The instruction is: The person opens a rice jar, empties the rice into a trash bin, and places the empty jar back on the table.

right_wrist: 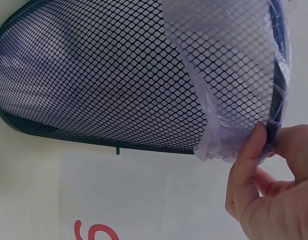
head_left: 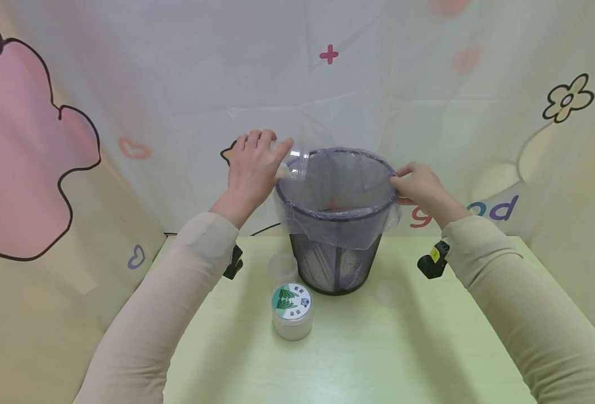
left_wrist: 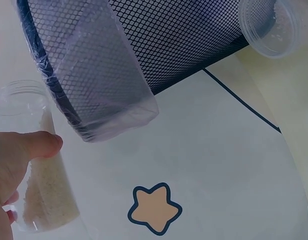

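Observation:
A clear plastic jar [head_left: 298,164] is gripped in my left hand [head_left: 255,168], tipped on its side with its mouth at the left rim of the bin. Pale, grainy stuff [left_wrist: 53,192] lies along the wall of the jar in the left wrist view. The black mesh bin [head_left: 335,264] stands upright, and a thin, see-through bag [head_left: 328,231] lines it, folded down over the rim. On the opposite side, my right hand [head_left: 421,184] pinches the rim together with the bag, thumb and fingers on either side, as the right wrist view shows.
A lidded jar [head_left: 292,322] with a green and white label stands in front of the bin. Left of the bin is a clear open container [head_left: 283,267]; to its right lies a clear round lid [head_left: 390,293]. A printed curtain [head_left: 201,67] hangs behind the pale table [head_left: 338,359].

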The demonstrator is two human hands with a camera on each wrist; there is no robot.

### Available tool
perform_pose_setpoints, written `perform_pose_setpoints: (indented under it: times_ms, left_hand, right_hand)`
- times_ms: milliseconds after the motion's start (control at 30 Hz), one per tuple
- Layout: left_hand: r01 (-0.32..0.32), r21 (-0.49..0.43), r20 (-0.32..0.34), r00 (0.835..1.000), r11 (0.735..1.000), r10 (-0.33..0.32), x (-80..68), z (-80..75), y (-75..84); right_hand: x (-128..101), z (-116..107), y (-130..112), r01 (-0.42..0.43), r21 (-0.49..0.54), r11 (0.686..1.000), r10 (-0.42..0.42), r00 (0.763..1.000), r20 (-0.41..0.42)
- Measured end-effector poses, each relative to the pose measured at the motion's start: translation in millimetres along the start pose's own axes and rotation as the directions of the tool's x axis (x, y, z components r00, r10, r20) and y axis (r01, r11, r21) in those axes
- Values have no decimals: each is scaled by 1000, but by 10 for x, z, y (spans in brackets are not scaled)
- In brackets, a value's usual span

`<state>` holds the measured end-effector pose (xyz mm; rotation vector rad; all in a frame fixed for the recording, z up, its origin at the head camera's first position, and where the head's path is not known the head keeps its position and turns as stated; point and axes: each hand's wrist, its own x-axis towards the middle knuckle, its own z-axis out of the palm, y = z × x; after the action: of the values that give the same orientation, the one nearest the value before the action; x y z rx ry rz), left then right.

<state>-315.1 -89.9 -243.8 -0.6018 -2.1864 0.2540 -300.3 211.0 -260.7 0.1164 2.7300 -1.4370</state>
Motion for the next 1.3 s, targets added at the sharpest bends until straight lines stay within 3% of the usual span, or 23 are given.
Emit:
perform_pose_setpoints:
  times_ms: [567,1067,1300]
  left_hand:
    - [-70,51,-123,990,996,76,-15,65,30]
    - [-88,45,-138,986,995,93,1,67,38]
    - [-104,40,-99,989,994,107,-4,55,45]
  right_hand:
    - [6,3,1,-2,2,1000,2,1000,5]
    - [-7,4,-6,0,-4,1000,0,1000,2]
    - [-10,3,-7,-5,-2,1000,5,1000,1]
